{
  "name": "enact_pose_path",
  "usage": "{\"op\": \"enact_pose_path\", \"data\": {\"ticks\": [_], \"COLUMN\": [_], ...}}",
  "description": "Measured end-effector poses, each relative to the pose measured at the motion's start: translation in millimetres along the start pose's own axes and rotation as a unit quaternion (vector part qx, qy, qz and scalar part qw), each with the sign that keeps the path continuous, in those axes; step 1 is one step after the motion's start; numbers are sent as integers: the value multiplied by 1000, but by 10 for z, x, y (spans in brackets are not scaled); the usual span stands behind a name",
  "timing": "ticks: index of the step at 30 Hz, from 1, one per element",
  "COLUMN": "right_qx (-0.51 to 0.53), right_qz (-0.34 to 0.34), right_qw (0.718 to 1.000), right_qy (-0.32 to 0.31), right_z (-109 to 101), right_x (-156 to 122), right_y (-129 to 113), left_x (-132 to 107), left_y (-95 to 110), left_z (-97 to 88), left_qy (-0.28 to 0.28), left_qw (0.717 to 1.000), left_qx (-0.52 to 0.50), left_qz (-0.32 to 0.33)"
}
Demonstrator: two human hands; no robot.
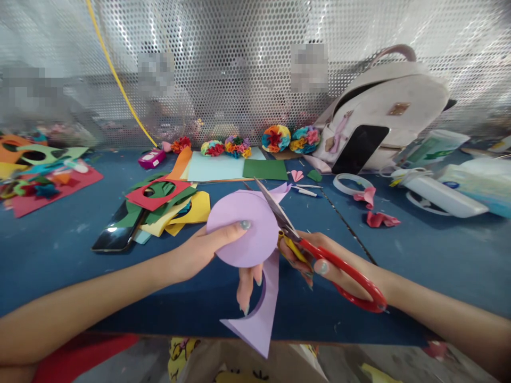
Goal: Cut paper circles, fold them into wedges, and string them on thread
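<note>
A pale purple paper disc (243, 250) is up in the air over the tabletop (439, 255), towards the middle of the near edge, and the person's left hand (199, 250) has it pinched, thumb flat on top and fingers beneath. The right hand (331, 270) is curled round the handles of red-handled scissors (309, 247), whose slightly parted blades lie at the disc's right rim. A curved purple offcut (269, 308) hangs from there past the near edge; from where I stand I can't tell whether it is wholly free of the disc. Left of the hands lies a pile of cut sheets, a red sheet with a round hole (138, 199) on top, overlapping a dark phone (115, 234). Beyond the disc, towards the far edge, a light blue sheet (215, 167) and a dark green sheet (265, 169) lie touching, with bright paper flowers (276, 138) just behind. A pale backpack (391, 101) sits by the far right corner, a black phone (361, 149) leaning on it, and a white ring (353, 183) lies in front. Near the far left corner, coloured scraps cover a red sheet (85, 183).
</note>
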State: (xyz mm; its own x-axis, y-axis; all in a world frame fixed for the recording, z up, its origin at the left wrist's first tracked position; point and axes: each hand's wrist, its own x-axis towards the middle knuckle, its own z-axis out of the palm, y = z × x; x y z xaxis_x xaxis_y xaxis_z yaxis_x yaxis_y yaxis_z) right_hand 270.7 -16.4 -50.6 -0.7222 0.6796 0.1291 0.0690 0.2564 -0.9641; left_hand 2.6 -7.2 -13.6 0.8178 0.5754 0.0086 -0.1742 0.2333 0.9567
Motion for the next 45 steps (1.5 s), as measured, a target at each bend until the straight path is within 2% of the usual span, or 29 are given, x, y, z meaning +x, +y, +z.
{"op": "enact_pose_path", "data": {"ticks": [9, 23, 38, 42, 45], "right_qx": [14, 28, 1, 5, 11], "right_qz": [9, 18, 11, 11, 11], "right_qw": [1000, 999, 1000, 1000, 1000], "right_qy": [3, 5, 8, 6, 5], "right_z": [4, 21, -18, -21, -22], "right_x": [6, 1, -26, -25, -27], "right_y": [7, 25, 58, 38, 36], "left_x": [-3, -17, -40, -45, -71], "left_y": [11, -72, 47, 27, -38], "left_z": [-3, 0, -32, -85, -176], "left_qy": [-20, 14, 3, 8, 38], "left_qw": [1000, 1000, 998, 999, 998], "left_qx": [6, -3, 49, 38, 34], "left_qz": [-8, -7, -28, -29, -22]}}
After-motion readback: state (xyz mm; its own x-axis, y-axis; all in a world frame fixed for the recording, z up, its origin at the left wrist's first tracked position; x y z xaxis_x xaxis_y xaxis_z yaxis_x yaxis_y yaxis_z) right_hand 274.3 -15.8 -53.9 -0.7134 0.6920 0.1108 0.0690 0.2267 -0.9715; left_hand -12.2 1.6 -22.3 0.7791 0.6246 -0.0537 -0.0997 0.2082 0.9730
